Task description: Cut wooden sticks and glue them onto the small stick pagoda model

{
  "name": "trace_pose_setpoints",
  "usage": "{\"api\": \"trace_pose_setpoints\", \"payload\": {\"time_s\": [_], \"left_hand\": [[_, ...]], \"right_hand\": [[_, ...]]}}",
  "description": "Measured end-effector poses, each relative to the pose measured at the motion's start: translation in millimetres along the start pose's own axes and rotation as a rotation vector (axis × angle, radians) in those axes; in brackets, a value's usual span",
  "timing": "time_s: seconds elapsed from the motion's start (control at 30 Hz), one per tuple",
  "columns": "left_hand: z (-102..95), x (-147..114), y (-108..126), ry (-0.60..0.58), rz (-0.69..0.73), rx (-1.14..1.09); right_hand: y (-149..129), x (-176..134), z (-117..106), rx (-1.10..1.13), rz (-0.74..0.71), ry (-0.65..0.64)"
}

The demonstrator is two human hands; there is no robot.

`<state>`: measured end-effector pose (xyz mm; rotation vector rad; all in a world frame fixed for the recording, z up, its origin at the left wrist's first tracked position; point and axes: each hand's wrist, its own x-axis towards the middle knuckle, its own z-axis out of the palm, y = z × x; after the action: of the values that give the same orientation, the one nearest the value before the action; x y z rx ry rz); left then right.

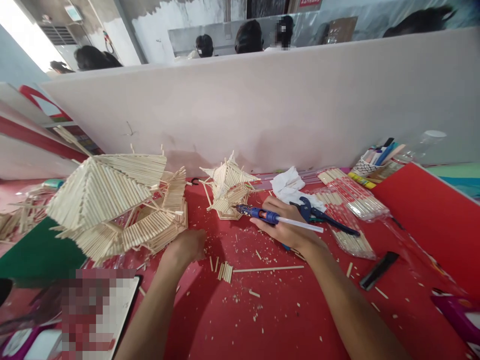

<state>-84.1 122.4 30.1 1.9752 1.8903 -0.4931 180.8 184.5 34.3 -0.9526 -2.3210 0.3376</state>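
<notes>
One small stick pavilion (227, 182) stood on the red table (277, 320) in the head view. Right of it, the right hand (287, 225) gripped a blue glue gun (267, 215), tip at the pavilion's near side. Left and in front of it, the left hand (188, 245) was blurred; I could not tell whether it held anything. Farther left stood a larger stick model (105, 192); short sticks (226, 272) lay before the pavilion.

No text is legible, even on the red sign (310, 3).
</notes>
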Motion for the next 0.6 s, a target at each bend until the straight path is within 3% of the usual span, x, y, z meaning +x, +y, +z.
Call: {"api": "trace_pose_setpoints", "payload": {"time_s": [0.17,0.43,0.6], "left_hand": [[-2.3,-2,12,-0.103,0.015,0.092],[3.4,-6,37,-0.026,0.008,0.094],[-0.8,-7,45,-0.093,-0.016,0.114]], "right_hand": [[-1,0,1,-0.002,0.021,-0.003],[0,0,-2,-0.014,0.014,-0.013],[0,0,0,-0.015,-0.001,-0.012]]}}
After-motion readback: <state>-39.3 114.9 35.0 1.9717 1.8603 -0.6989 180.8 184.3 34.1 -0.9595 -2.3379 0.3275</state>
